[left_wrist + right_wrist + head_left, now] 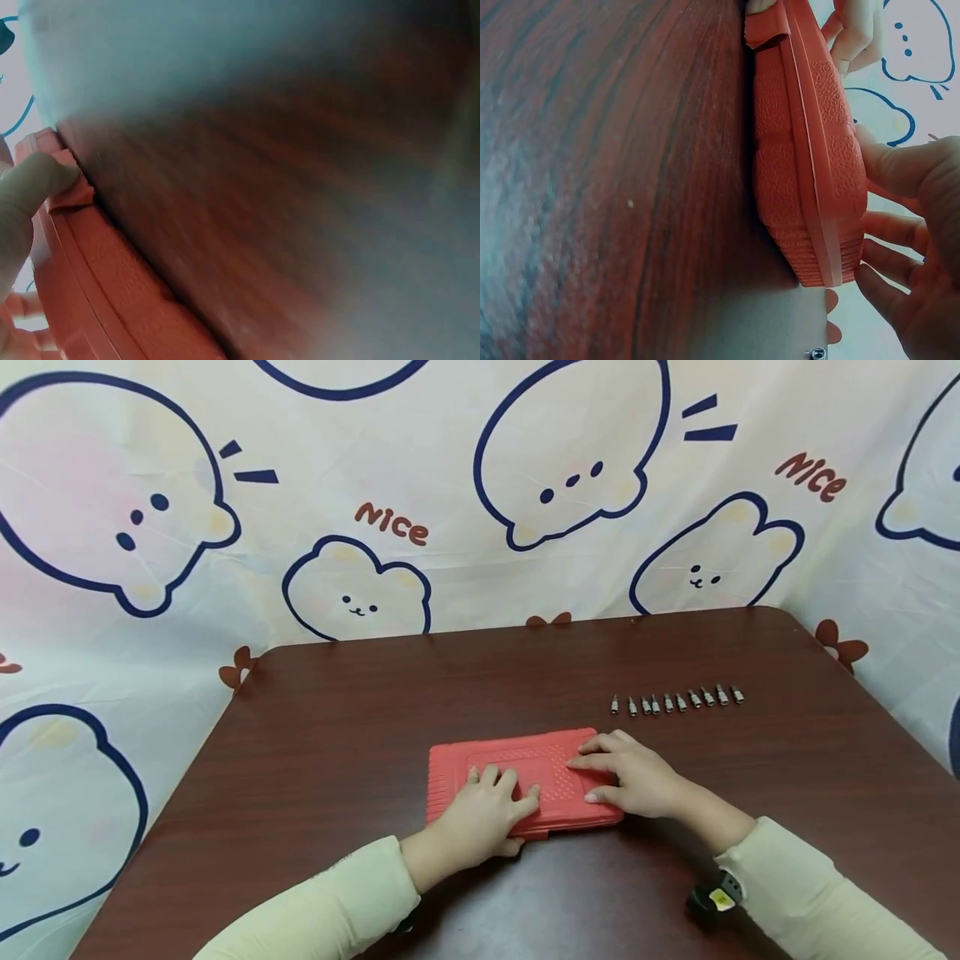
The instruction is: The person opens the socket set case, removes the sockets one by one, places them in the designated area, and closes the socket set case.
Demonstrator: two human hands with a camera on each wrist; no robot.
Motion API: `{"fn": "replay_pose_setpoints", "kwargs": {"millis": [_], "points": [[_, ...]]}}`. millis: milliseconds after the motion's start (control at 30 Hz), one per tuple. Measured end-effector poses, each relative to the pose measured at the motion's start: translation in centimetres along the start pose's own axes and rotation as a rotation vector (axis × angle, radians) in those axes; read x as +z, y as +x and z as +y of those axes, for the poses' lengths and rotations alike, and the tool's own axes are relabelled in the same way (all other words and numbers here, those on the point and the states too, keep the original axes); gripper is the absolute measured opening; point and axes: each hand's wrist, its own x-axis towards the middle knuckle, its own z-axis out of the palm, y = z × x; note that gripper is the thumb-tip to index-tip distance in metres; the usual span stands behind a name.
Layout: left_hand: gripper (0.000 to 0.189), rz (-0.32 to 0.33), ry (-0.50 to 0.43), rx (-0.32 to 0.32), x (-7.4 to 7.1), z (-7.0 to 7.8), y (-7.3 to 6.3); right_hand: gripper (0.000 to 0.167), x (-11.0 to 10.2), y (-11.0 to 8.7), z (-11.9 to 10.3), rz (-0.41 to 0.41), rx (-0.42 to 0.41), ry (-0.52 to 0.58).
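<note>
A red plastic case (558,777) lies flat on the table with its lid down. My left hand (480,814) is at its front left part, the fingers spread and bent over the lid. In the left wrist view the left thumb (34,184) presses on the red latch (73,198) at the front edge. Across the lid's right end rests my right hand (641,777), its fingers apart. The right wrist view shows the right fingertips and thumb (889,161) touching the lid side of the case. Whatever is inside the case is hidden.
Several small metal bits (678,702) stand in a row behind and right of the case. The dark brown table (337,718) ends at a patterned cloth (457,577). A black wrist device (712,897) hangs at the right sleeve.
</note>
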Motion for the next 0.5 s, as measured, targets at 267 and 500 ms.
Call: {"fn": "replay_pose_setpoints", "kwargs": {"millis": [267,500], "points": [[0.052,-0.011,-0.022,-0.032,-0.08,0.30,0.12,0.040,0.04,0.07,-0.20,-0.011,-0.018,-0.039],[0.048,-0.009,0.016,-0.020,-0.12,0.37,0.38,0.039,0.08,0.11,-0.21,-0.008,-0.022,-0.051]]}}
